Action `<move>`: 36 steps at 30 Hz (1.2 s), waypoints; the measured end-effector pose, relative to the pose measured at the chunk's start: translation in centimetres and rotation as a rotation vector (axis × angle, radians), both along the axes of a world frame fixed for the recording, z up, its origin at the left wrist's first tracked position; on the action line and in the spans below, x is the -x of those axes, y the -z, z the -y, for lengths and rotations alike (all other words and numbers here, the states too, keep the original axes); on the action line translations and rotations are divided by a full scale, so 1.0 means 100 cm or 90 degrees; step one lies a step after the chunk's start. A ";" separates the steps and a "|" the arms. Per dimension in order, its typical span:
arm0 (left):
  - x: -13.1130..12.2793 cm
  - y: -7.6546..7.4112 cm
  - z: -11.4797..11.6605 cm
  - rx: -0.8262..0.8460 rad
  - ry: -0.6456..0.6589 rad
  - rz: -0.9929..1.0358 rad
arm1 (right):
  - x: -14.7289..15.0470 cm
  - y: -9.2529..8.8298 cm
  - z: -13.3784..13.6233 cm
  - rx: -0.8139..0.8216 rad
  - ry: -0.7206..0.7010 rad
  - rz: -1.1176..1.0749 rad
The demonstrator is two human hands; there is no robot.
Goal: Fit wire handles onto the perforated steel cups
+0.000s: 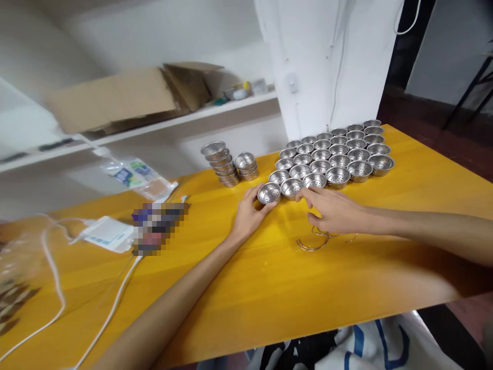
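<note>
The left fingers (251, 196) clamp a round, shiny silver metal cup (269, 194) with a hole-dotted bottom; the right fingers (306, 195) spread apart.

- Cardboard box (115, 100) on white shelf (231, 107): ten o'clock.
- Clear plastic packet (136, 176), printed: nine o'clock.
- White cable (57, 281): eight o'clock.
- Wall fitting (292, 82): one o'clock.

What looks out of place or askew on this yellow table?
The taller stack of perforated silver metal cups seems to lean left, though the lens may exaggerate it. Thin, curved silver wires lie loosely near the right hand, unlike the orderly cup rows.
</note>
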State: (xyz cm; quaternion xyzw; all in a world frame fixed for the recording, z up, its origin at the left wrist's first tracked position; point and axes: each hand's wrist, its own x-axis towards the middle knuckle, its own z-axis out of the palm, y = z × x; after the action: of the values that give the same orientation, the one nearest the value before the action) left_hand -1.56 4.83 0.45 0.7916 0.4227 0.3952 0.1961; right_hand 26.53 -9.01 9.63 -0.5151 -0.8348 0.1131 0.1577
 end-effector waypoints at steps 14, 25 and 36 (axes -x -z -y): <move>0.007 0.000 0.001 -0.050 -0.031 0.010 | -0.002 0.008 0.005 0.018 -0.081 0.204; 0.007 -0.082 -0.095 -0.256 -0.133 -0.446 | 0.001 -0.007 0.007 0.046 -0.071 0.280; -0.009 -0.096 -0.110 -0.221 -0.173 -0.458 | -0.017 -0.029 -0.012 0.080 0.010 0.377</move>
State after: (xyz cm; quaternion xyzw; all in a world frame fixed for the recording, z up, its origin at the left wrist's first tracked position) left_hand -0.67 15.86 10.01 0.8373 0.4920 0.1816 -0.1545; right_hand 28.27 -7.77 12.57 -0.5411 -0.8318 0.0083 -0.1236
